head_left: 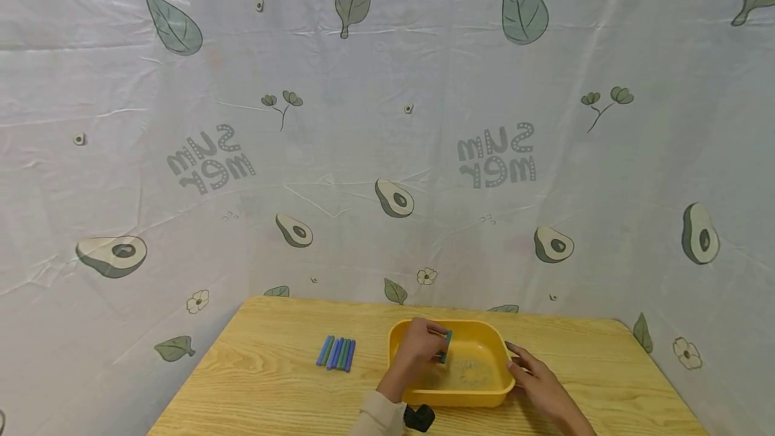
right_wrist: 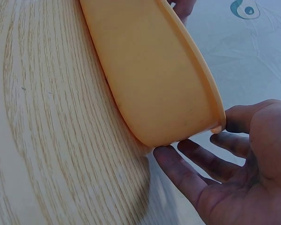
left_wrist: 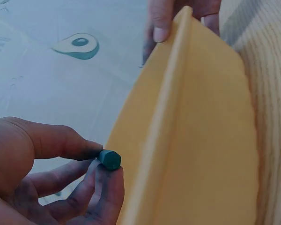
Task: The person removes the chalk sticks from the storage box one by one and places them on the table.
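A dark green chalk stick point(head_left: 447, 347) is pinched between thumb and fingertips of my left hand point(head_left: 418, 342), over the inside of a yellow plastic basin point(head_left: 454, 398). In the left wrist view the stick point(left_wrist: 110, 160) shows a six-sided end, and smudges darken the fingers point(left_wrist: 113, 192). My right hand point(head_left: 539, 382) grips the basin's right side, thumb at the rim and fingers against the outer wall, as the right wrist view shows of the basin point(right_wrist: 154, 75). Grey-blue specks lie on the basin's floor.
Left of the basin, several blue, green and purple chalk sticks point(head_left: 336, 353) lie side by side in a row on the wooden table point(head_left: 266, 382). Behind the table hangs a pale curtain point(head_left: 339, 153) printed with avocados and leaves.
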The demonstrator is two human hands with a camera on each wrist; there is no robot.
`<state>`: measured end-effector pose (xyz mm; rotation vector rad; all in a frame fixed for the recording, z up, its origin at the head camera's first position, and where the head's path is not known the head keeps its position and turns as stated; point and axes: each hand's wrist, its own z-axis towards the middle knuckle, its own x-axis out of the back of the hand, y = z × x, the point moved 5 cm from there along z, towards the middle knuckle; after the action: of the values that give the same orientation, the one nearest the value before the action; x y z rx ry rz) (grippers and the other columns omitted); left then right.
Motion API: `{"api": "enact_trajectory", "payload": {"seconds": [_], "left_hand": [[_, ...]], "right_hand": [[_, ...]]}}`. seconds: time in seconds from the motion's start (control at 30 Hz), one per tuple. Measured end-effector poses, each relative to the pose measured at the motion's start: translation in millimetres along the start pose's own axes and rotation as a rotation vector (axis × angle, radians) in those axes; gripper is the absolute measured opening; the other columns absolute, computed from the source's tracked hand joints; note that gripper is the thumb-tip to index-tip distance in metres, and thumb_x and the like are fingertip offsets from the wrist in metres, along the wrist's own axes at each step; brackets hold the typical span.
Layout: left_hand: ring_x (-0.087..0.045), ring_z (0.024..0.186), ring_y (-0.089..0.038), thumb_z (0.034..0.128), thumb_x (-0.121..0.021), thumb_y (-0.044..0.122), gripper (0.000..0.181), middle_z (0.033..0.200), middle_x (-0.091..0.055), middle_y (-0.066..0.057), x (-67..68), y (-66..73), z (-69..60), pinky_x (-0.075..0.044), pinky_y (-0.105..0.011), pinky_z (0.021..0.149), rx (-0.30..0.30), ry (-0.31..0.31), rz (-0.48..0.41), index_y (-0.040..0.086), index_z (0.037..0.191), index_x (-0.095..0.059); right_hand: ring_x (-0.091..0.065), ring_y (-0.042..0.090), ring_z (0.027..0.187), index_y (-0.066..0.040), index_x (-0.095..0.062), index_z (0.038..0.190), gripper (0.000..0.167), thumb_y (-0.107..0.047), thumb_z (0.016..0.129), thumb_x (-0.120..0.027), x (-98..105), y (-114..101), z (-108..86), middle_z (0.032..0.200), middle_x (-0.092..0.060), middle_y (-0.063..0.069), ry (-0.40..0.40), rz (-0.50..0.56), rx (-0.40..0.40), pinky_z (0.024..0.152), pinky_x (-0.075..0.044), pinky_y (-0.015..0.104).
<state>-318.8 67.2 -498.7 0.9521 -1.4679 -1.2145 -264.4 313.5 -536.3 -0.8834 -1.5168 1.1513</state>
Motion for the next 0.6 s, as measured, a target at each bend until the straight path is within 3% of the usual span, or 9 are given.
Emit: {"api": "enact_trajectory", "payload": {"seconds": [0.2, 0.6], "left_hand": [[-0.074, 0.078, -0.022, 0.0894, -0.074, -0.005, 0.029, 0.101, -0.075, -0.015, 18.7, 7.1, -2.9, -0.067, -0.041, 0.072, -0.045, 0.006, 0.004, -0.004, 0.119, -0.078], [-0.077, 0.086, -0.025, 0.0909, -0.073, -0.003, 0.032, 0.108, -0.075, -0.019, 63.7, 11.1, -5.1, -0.068, -0.045, 0.079, -0.042, 0.043, -0.024, -0.005, 0.123, -0.075]], "right_hand": [[-0.068, 0.047, 0.125, 0.016, -0.009, 0.165, 0.069, -0.023, 0.118, -0.042, 1, 0, 0.3, 0.149, -0.042, 0.049, -0.011, 0.007, 0.006, 0.093, -0.065, 0.044], [-0.068, 0.048, 0.125, 0.018, -0.008, 0.164, 0.068, -0.020, 0.118, -0.041, 1, -1, 0.0, 0.147, -0.043, 0.050, -0.027, 0.021, 0.017, 0.093, -0.065, 0.043]]}}
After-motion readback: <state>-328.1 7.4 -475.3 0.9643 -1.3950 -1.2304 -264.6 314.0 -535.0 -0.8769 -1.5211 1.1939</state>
